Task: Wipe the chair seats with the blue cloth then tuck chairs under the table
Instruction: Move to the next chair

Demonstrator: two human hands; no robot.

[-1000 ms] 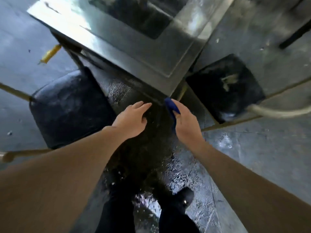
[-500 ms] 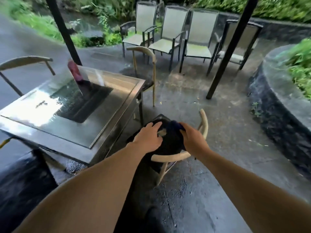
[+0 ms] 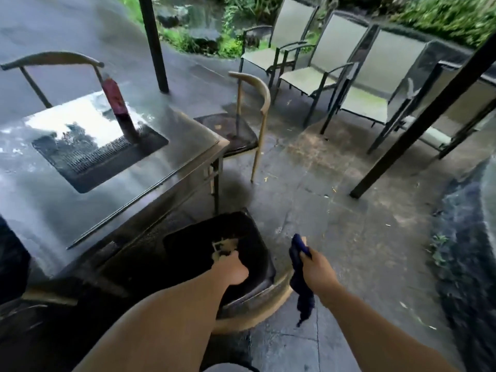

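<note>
Right hand [image 3: 316,269] now off the seat [image 3: 249,237] — fisted round blue cloth [image 3: 302,285], left hand [image 3: 232,268] curled on seat, wet paving [image 3: 335,210].

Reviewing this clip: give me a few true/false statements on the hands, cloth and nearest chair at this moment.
1. The right hand grips the blue cloth. True.
2. The cloth is pressed flat on the near chair's seat. False: it hangs beside the chair, off the seat.
3. The left hand is over the seat by a pale leaf. True.
4. The red bottle lies on the floor. False: it stands on the table.
</note>
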